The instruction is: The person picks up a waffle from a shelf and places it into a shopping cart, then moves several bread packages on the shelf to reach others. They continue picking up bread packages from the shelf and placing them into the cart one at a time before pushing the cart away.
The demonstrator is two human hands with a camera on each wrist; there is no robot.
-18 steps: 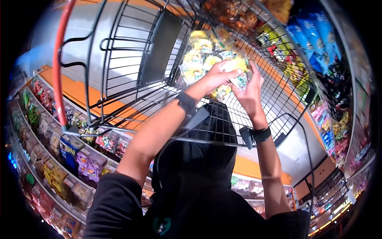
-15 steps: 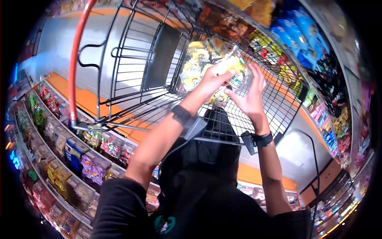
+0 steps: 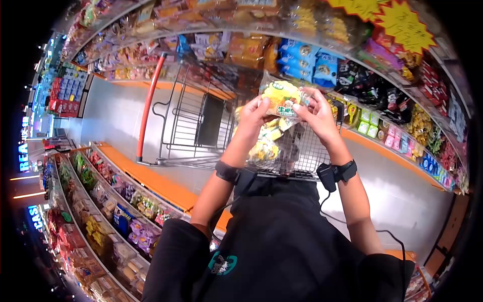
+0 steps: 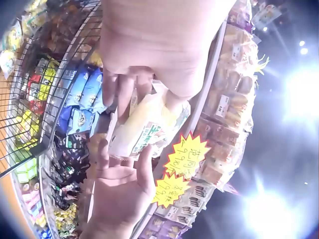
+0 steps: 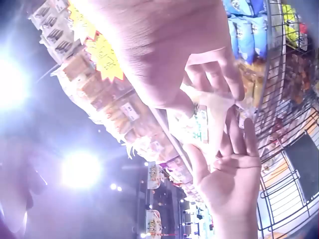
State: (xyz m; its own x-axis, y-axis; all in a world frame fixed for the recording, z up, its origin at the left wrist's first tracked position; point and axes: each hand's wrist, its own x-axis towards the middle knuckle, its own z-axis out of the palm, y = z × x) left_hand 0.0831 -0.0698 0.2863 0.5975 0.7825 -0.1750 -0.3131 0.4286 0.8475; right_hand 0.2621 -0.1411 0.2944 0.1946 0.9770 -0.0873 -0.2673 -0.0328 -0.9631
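Observation:
A clear packet with yellow contents and green lettering [image 3: 283,98] is held up between both hands, above the cart's front part. The left hand [image 3: 255,112] pinches its left side, thumb on the front face. At the right side, the right hand [image 3: 320,117] grips the packet with thumb in front and fingers behind. The left wrist view shows the packet [image 4: 147,127] between the left hand [image 4: 154,45] and the right hand [image 4: 119,191]. In the right wrist view the packet [image 5: 200,124] is partly covered by the right hand [image 5: 169,45]; the left hand [image 5: 232,184] is opposite.
Below the hands stands a wire shopping cart with a red handle [image 3: 151,108], holding several similar yellow packets [image 3: 262,151]. Shelves of bagged snacks run beyond the cart and at the left. Blue bags [image 3: 302,63] lie behind the packet; yellow price signs [image 3: 402,25] hang at upper right.
The hands have brought the packet up out of the cart, and its printed front now faces the head camera. The right hand's spread fingers have closed on it. The head view shows more shelving.

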